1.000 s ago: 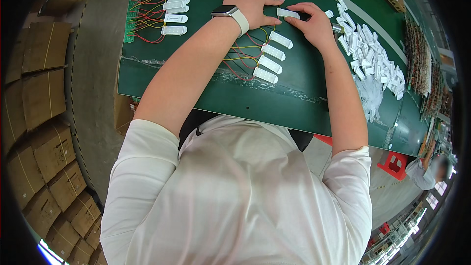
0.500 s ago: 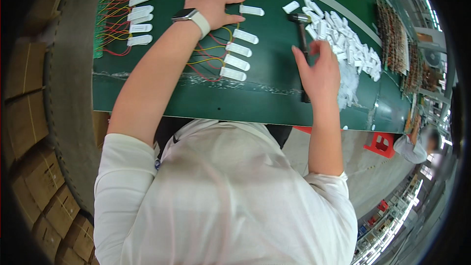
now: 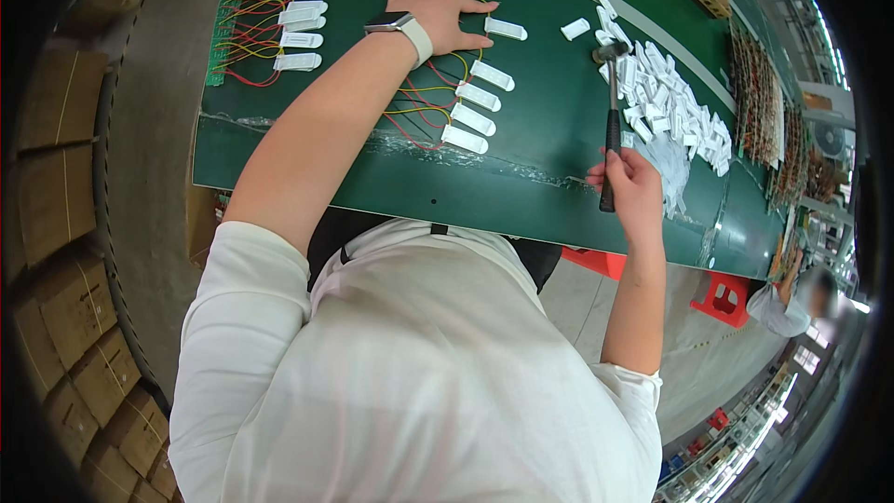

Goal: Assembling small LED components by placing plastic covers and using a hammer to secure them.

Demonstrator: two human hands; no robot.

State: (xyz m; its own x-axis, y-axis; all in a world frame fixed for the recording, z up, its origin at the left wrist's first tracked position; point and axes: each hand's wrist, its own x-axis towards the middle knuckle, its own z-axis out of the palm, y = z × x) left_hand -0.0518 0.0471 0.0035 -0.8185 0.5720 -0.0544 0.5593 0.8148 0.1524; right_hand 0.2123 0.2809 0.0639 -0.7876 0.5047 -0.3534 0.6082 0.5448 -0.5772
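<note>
On the green work table (image 3: 521, 177), a small hammer (image 3: 612, 121) is held upright-looking along the surface, its metal head (image 3: 610, 51) pointing away from the person and lying just beside the heap of white plastic connector housings (image 3: 675, 116) toward the table's right end. The right hand (image 3: 633, 188) is closed in a fist around the lower end of the dark handle, near the table's front edge. The left hand (image 3: 445, 14) is spread flat, fingers wide apart, pressed on the table top toward its far side — nothing is gripped, but its fingertips lie next to one white housing (image 3: 505, 29) wired with coloured leads (image 3: 424, 112). Four more wired housings (image 3: 477, 102) lie in a row nearer the table's middle, and another wired set on a green circuit strip (image 3: 279, 14) sits at the table's left end.

The hammer is judged stiff and top-heavy, its weight in the head; a hold low on the handle — as taken here — gives swing, while a hold nearer the head would give finer control. The housings look light, hard and easily cracked or scattered.
</note>
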